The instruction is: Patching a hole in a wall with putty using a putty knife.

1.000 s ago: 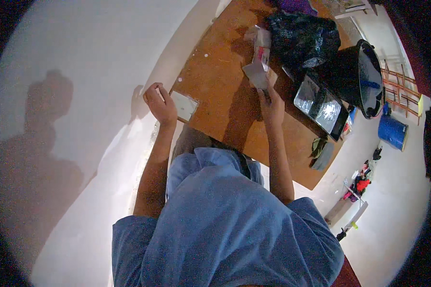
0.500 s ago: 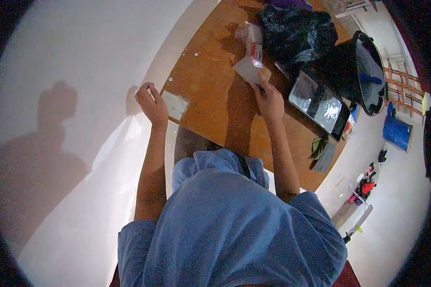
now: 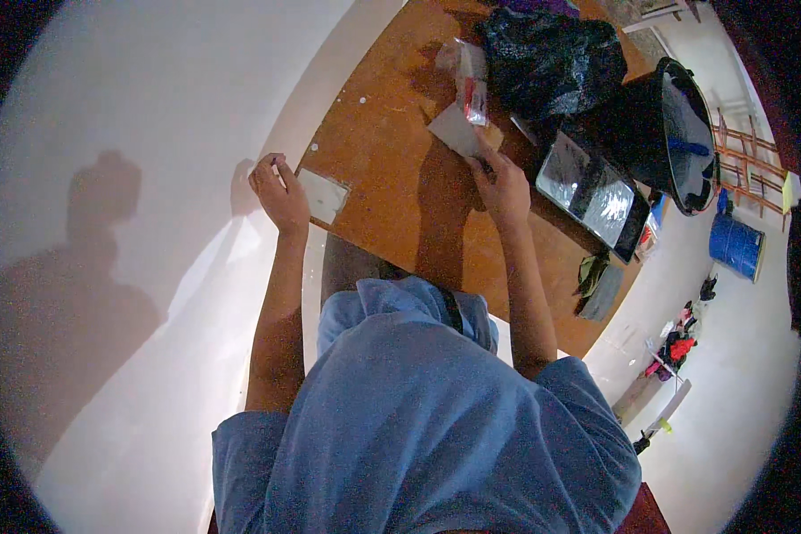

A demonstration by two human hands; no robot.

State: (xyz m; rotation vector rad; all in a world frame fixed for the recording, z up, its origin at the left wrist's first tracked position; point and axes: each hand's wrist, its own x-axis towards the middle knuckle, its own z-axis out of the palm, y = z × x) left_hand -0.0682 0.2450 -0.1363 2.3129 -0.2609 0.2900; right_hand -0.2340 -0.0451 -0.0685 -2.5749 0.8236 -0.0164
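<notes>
My right hand grips the lower end of a grey, flat square piece, which has a small tan piece behind it. A clear plastic packet with red on it extends beyond the square. My left hand is at the board's left edge, fingers curled in toward the thumb; whether they hold something small is too unclear to tell. Beside it lies a pale square on the brown board. A black tablet-like object with glossy panels lies to the right of my right hand.
A crumpled black plastic bag and a black bucket crowd the board's far right. Dark green and grey scraps lie near its right edge. A blue container and wooden racks stand beyond. A white wall borders the left.
Over the last second both hands and the board have shifted slightly left in view. My right hand keeps hold of the grey piece, and my left hand stays curled.
</notes>
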